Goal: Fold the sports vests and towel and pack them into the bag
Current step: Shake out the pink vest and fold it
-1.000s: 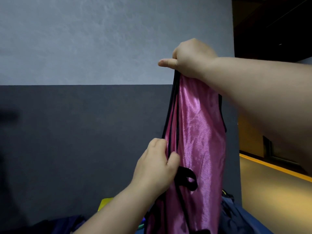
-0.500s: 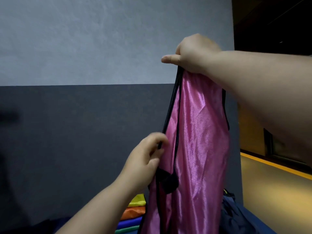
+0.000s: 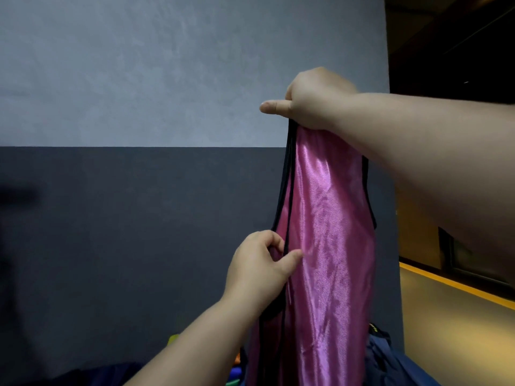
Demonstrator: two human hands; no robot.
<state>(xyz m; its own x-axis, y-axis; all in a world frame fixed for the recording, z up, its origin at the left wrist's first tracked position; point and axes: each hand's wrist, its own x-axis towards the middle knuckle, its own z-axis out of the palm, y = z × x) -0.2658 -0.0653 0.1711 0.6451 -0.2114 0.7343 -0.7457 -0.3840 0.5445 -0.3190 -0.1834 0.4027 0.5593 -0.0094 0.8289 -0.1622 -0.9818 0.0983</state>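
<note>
Left hand (image 3: 262, 263): thumb and fingers pinch the black-trimmed edge, mid-height, of one pink vest (image 3: 328, 246), which hangs upright before a two-tone wall (image 3: 139, 107). Right hand (image 3: 315, 98): fist clenched round vest's top, held high. One navy bag (image 3: 390, 355), bottom right, partly hidden.
</note>
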